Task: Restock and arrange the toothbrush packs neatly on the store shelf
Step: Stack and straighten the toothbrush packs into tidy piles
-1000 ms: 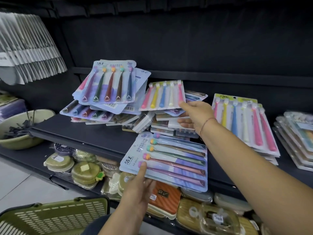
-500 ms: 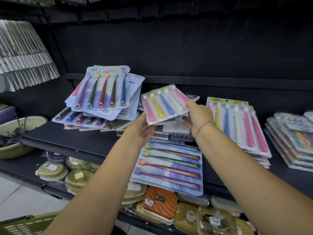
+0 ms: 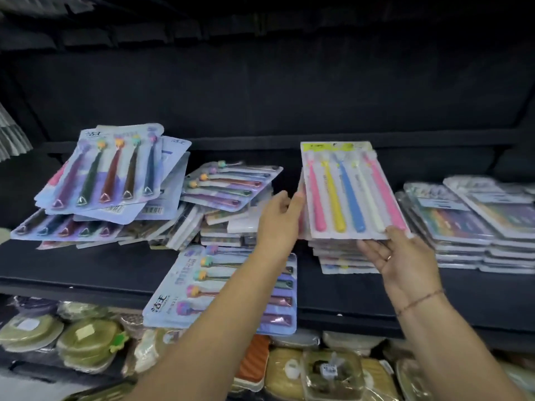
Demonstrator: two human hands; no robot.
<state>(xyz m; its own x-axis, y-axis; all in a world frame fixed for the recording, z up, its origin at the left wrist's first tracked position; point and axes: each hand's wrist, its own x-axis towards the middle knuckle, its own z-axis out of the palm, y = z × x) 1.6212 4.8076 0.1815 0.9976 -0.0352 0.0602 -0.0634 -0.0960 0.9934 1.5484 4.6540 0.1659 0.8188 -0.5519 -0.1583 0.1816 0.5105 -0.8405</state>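
Black shelf (image 3: 86, 264); glossy, perhaps plastic, toothbrush pack (image 3: 351, 192)

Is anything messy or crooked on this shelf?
Yes. One blue toothbrush pack lies sideways, sticking out over the shelf's front edge. The left pile is tilted and fanned out, unlike the tidy stack on the right.
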